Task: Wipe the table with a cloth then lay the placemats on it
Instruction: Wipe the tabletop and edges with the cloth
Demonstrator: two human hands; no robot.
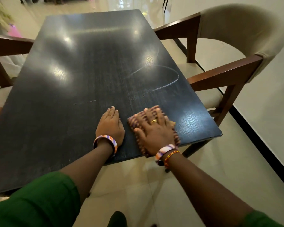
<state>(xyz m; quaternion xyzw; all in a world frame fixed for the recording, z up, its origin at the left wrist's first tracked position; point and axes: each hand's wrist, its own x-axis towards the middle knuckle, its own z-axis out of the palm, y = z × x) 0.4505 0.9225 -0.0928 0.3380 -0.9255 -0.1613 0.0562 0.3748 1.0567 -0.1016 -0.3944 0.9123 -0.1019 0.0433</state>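
With the right hand (155,128) flat, fingers straight, on the cloth (138,119) at the surface's (56,112) 5 o'clock corner and the left hand (111,126) spread bare beside it, streaks at 1 o'clock risk being missed.

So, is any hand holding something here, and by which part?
Nothing is gripped. The right hand presses flat on the cloth, fingers straight; the left hand rests on the bare table.

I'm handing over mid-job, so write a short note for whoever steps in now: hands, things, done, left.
Left hand: flat on the table, holding nothing.
Right hand: fingers spread, pressing the cloth near the table's near right corner.
Done: wiping is under way; curved streaks show on the right side.
Left: finish wiping, then lay the placemats; none are in view.
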